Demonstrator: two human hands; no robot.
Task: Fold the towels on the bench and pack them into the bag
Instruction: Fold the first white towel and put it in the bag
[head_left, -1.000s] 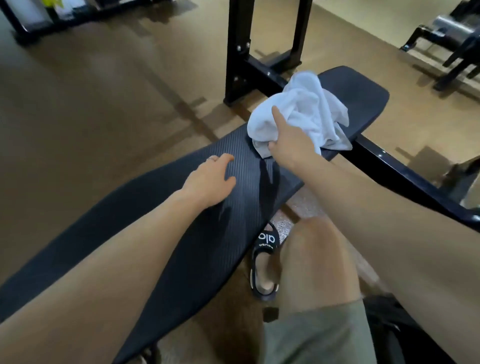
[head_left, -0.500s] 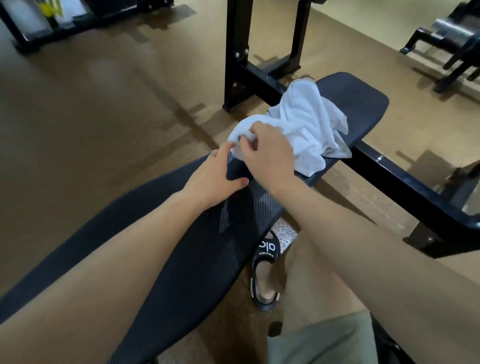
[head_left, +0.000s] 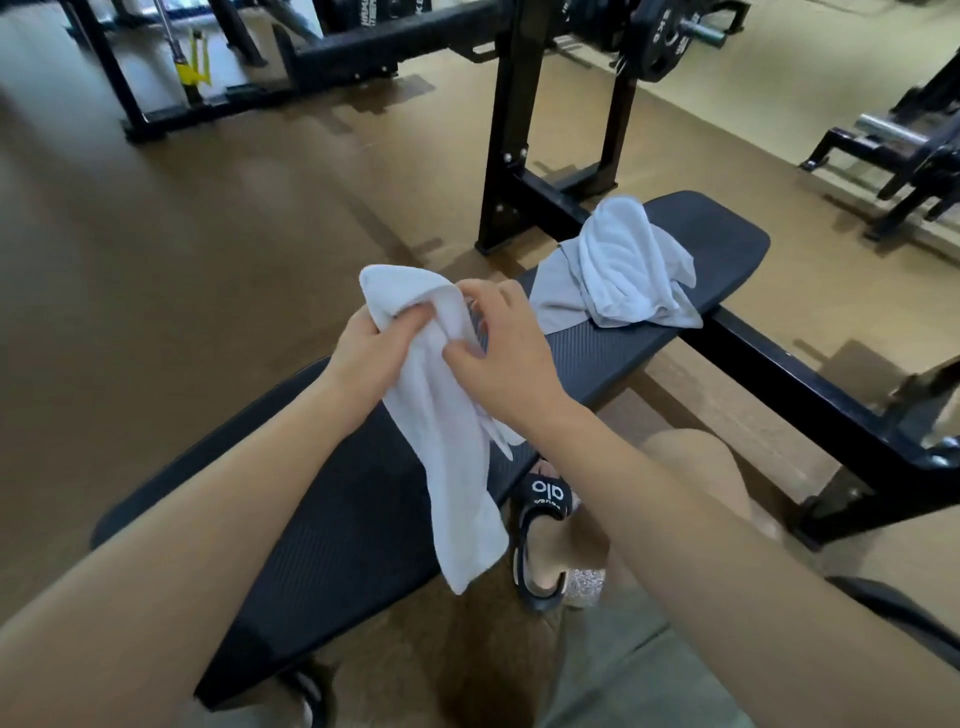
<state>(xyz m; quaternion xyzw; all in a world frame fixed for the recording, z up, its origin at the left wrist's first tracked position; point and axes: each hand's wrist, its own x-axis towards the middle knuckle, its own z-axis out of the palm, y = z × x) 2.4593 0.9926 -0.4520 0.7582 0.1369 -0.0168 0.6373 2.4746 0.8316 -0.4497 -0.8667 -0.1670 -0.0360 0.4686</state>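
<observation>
both hands (head_left: 374, 358) around towel (head_left: 447, 441)

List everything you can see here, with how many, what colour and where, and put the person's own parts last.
white terry towel: 1, white, held up over the bench
crumpled towel pile: 1, white and grey, far end of bench
black padded bench: 1, black, centre
black steel rack: 1, black, behind bench
weight plate: 1, black, top right
black slide sandal: 1, black, floor beside bench
left hand: grips towel
right hand: pinches towel
</observation>
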